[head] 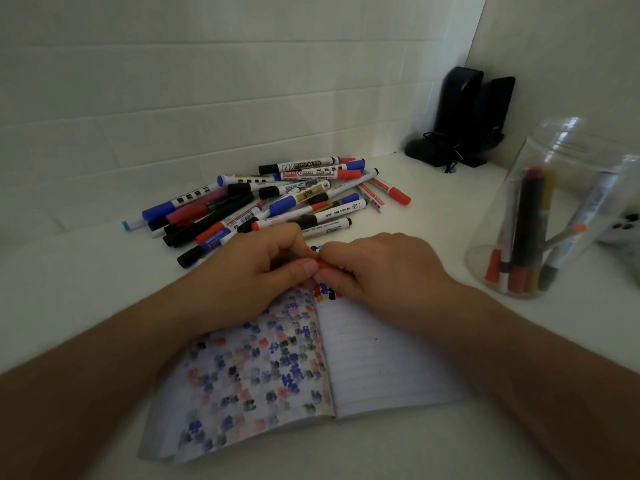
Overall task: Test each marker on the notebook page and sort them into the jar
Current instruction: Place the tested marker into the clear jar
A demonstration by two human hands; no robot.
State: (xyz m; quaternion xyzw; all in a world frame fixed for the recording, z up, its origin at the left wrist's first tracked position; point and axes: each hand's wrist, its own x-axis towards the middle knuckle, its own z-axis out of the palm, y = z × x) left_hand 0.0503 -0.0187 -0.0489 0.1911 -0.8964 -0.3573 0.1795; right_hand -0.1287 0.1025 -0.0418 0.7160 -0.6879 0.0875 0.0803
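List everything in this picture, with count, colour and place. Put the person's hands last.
Loose pile of whiteboard markers: too many to count exactly, white barrels with blue, red and black caps, on the white table behind the notebook.
Open lined notebook: one, left page covered with blue, red and black test marks, right page mostly bare, in front of the person.
Clear plastic jar: one, right side, holding several markers.
Black speakers: two, with a tangled cord, far right corner.
White table: one, under everything.
Red marker: one, mostly hidden, pinched between both hands above the notebook.
Left hand: one, gripping the red marker.
Right hand: one, gripping the red marker.
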